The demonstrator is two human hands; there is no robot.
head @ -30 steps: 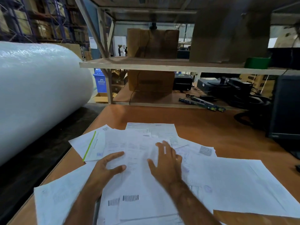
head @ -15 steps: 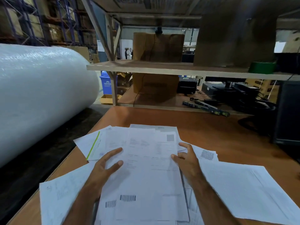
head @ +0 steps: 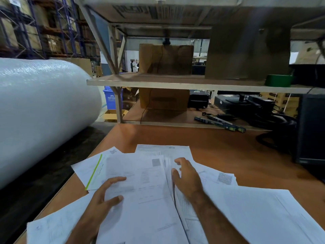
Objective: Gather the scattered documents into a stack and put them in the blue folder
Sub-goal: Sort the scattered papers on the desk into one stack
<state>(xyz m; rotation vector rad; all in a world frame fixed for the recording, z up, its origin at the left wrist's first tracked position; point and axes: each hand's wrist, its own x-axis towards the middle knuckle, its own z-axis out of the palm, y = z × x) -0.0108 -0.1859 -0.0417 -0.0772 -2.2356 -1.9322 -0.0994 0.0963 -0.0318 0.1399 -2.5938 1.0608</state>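
Gathering step, judged early: the left hand (head: pixel 103 199) lies flat, fingers (head: pixel 114 179) straight, on the central documents (head: pixel 147 191) on the bench (head: pixel 228 155); the right hand (head: pixel 188 178), fingers loosely spread, presses their right edge, gripping nothing. The sheaf's long axis runs away from the viewer. Next: draw in the outlying sheets (head: pixel 263 213); no blue folder is visible

One head-worn wide-angle view looks forward and down, close over the table (head: pixel 219 155), facing the shelf (head: pixel 175 83) beyond
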